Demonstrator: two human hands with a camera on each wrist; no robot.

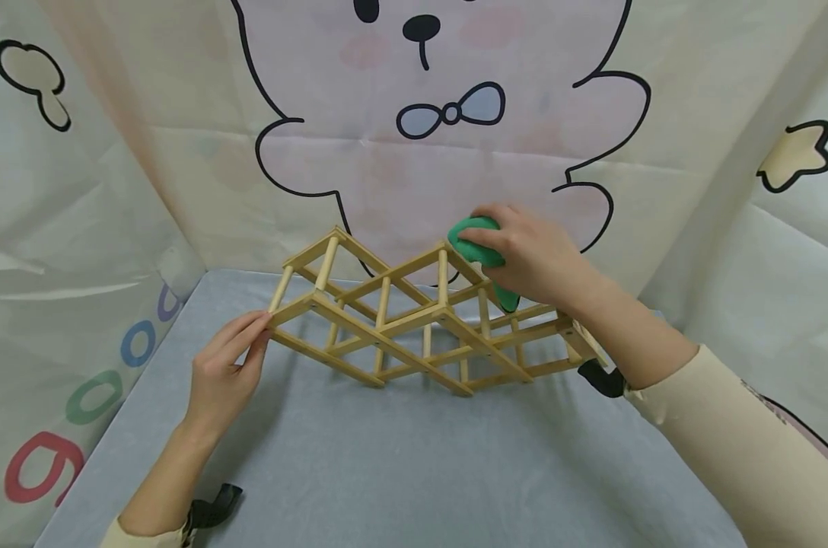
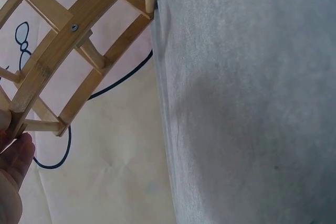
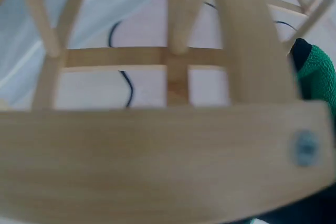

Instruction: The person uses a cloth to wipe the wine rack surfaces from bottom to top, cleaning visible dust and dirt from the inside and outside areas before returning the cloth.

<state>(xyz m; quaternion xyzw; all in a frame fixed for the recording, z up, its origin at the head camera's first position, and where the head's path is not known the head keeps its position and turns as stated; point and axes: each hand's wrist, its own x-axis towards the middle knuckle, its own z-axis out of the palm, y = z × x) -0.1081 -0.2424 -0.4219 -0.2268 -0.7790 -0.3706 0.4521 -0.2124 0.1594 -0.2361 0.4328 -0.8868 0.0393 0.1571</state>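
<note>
A folding wooden lattice rack of slats and round dowels, apparently a wine rack, stands stretched out and tilted over the table. At its left end my left hand pinches a corner between thumb and fingers; the left wrist view shows those fingers at the slat tips. My right hand grips a bunched green cloth at an upper peak of the rack, right of centre. Part of the cloth hangs down behind the palm. In the right wrist view a blurred slat with a screw fills the foreground.
A grey-blue cloth covers the table. Printed fabric walls enclose the back and both sides, close behind the rack. Black straps hang at both wrists. The right forearm hides part of the rack's right end.
</note>
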